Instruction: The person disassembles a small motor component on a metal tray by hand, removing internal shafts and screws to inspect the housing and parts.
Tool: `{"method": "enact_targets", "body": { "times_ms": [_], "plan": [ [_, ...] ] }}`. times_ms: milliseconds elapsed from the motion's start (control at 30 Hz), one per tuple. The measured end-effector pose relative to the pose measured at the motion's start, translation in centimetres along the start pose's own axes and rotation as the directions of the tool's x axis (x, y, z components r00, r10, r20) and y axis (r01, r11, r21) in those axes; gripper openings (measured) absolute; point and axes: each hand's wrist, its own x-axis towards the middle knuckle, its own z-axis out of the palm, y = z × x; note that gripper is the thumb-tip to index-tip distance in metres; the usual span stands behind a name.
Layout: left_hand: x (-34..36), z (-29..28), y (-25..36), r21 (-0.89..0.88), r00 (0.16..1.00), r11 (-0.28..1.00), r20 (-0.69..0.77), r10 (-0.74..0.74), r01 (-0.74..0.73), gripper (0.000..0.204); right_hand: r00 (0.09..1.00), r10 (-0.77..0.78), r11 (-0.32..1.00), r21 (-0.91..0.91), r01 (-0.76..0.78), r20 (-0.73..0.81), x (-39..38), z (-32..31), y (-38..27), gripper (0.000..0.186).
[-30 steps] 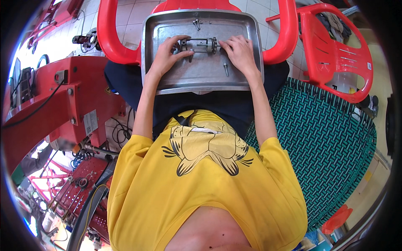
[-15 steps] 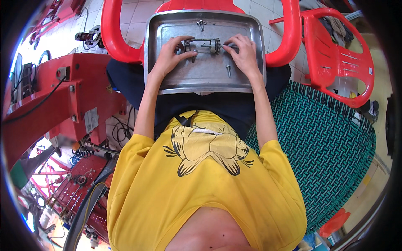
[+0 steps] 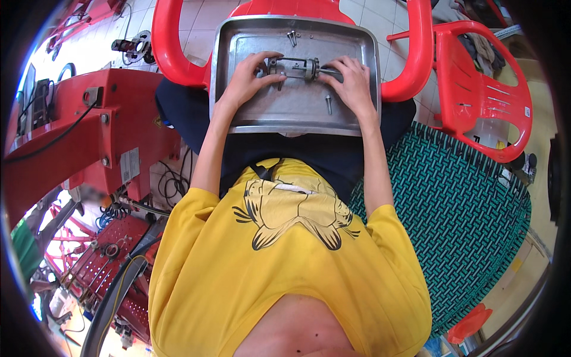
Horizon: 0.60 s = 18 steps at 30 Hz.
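Note:
A steel tray (image 3: 297,119) spans my lap and the red plastic chair before me. In it lies a cylindrical metal assembly (image 3: 294,67) with thin bars between end pieces and a toothed ring on the right. My left hand (image 3: 250,78) grips its left end between thumb and fingers. My right hand (image 3: 352,86) pinches a slim metal rod (image 3: 327,71) at the assembly's right end. Loose bolts (image 3: 292,38) lie near the far side, another bolt (image 3: 329,105) lies below my right hand, and a small pin (image 3: 279,84) is by my left thumb.
A red chair arm (image 3: 416,53) borders the tray. A second red chair (image 3: 488,89) and a green woven seat (image 3: 446,220) are on the right. A red machine (image 3: 89,137) with cables fills the left. A chain ring (image 3: 141,44) lies on the tiled floor (image 3: 193,24).
The scene around the tray has shifted slightly in view. My left hand keeps its grip on the assembly; my right fingers have shifted slightly along the rod at its right end.

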Motion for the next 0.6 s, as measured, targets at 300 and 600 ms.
{"method": "enact_targets", "body": {
  "times_ms": [300, 600],
  "plan": [
    [0.0, 0.0, -0.3, 0.007, 0.999, 0.999, 0.014, -0.031, 0.031, 0.059, 0.999, 0.018, 0.999, 0.036, -0.016, -0.034, 0.3, -0.1, 0.0, 0.027],
    [0.1, 0.1, -0.6, 0.031, 1.000, 0.999, 0.019, -0.009, 0.008, 0.060, 0.999, 0.013, 0.998, -0.065, -0.009, 0.052, 0.3, -0.1, 0.1, 0.028]
  ]
}}
